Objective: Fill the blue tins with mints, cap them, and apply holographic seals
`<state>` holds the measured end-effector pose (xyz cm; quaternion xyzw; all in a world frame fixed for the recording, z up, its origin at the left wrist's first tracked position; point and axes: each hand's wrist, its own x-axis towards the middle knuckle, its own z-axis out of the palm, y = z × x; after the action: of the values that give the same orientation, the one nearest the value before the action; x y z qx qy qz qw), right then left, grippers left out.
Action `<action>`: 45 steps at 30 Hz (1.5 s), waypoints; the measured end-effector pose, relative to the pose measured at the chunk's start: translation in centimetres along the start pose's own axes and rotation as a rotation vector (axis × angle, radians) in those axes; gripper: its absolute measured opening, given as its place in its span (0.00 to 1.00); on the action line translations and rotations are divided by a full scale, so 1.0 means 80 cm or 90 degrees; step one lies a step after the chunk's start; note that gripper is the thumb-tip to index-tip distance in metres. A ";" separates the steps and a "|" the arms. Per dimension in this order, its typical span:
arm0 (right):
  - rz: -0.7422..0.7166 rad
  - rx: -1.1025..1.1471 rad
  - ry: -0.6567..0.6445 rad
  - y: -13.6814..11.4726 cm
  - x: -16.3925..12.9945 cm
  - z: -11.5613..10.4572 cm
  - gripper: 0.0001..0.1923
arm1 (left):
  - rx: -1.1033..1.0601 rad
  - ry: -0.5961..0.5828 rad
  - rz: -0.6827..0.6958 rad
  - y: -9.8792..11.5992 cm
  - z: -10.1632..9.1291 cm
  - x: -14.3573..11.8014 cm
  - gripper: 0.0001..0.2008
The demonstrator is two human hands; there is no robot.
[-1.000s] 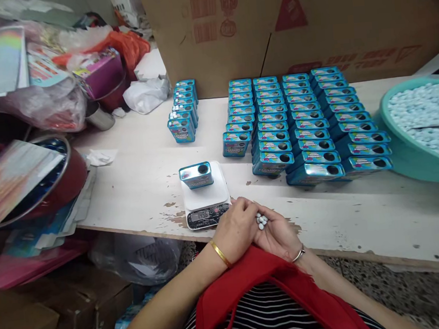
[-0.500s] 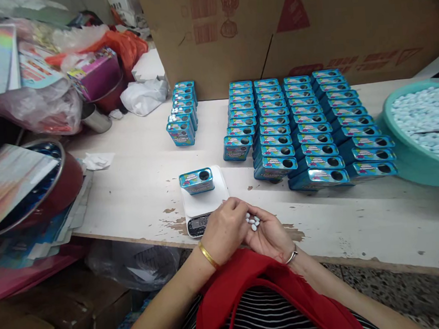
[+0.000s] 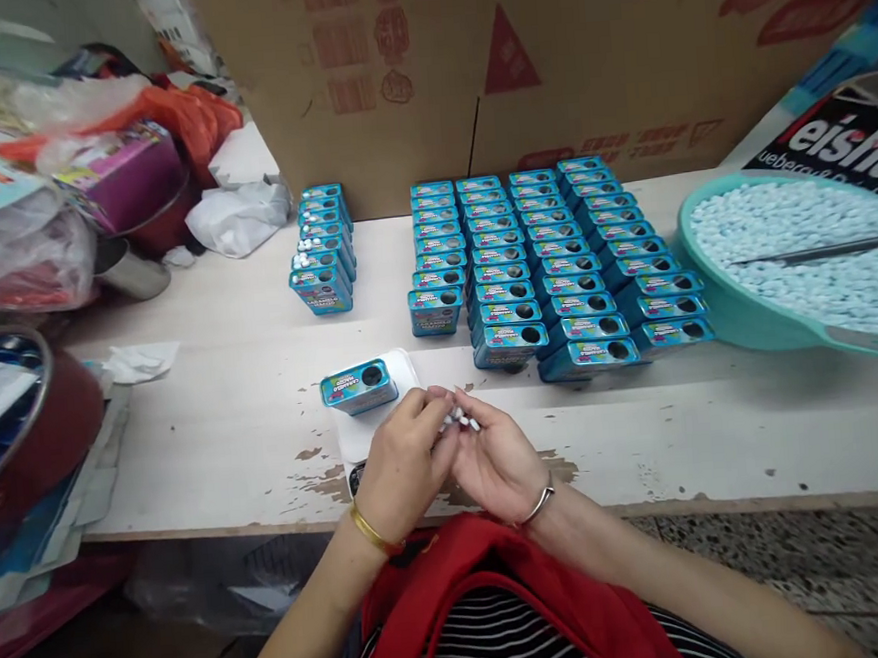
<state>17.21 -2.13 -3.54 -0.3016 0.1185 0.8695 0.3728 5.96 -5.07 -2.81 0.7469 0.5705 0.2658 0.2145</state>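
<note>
My right hand (image 3: 499, 455) is turned palm up and cupped, holding several small white candies (image 3: 466, 422) near its fingers. Bent over that palm from the left, my left hand (image 3: 407, 457) has its fingertips pinched together among the candies; exactly how many it grips is hidden. Just beyond my left hand stands a blue candy tin (image 3: 358, 388) with a round hole in its top. It rests on a white kitchen scale (image 3: 404, 372), whose display is mostly covered by my left hand.
Rows of similar blue tins (image 3: 511, 336) stand behind my hands. A shorter row (image 3: 322, 289), with white candies on some tops, is at back left. A teal basin (image 3: 714, 295) of candies holds a metal utensil (image 3: 839, 249). A cardboard box (image 3: 426, 139) backs the table; a red bowl (image 3: 75, 395) stands left.
The view has swung right, so the basin shows more fully. My left hand's fingers have moved further over the right palm, covering some candies and most of the scale's display.
</note>
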 end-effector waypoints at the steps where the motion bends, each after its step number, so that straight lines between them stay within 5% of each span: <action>1: -0.001 0.006 0.001 0.000 -0.001 0.001 0.14 | 0.012 0.002 -0.001 -0.001 0.002 0.002 0.06; 10: -0.007 -0.007 -0.071 0.000 0.005 -0.005 0.09 | 0.077 -0.079 0.015 -0.001 -0.014 0.014 0.08; 19: -0.042 -0.032 -0.139 -0.003 0.007 0.007 0.10 | 0.027 0.048 0.062 -0.004 -0.019 0.023 0.08; 24: -0.042 -0.015 -0.132 -0.003 0.008 0.014 0.12 | -0.034 0.069 0.056 -0.008 -0.027 0.028 0.08; 31: -0.032 -0.028 -0.099 -0.008 0.012 0.009 0.08 | 0.011 0.140 -0.025 -0.034 -0.076 0.034 0.02; 41: -0.048 -0.043 -0.071 -0.021 0.008 -0.013 0.09 | 0.122 0.058 -0.019 -0.056 -0.088 0.029 0.05; 45: -0.052 -0.055 -0.039 -0.027 0.001 -0.028 0.08 | 0.081 0.140 -0.052 -0.053 -0.108 0.018 0.06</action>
<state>19.67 -1.54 -5.30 -0.2952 0.0571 0.8666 0.3982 -2.43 -2.45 1.37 0.7015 0.6362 0.3004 0.1136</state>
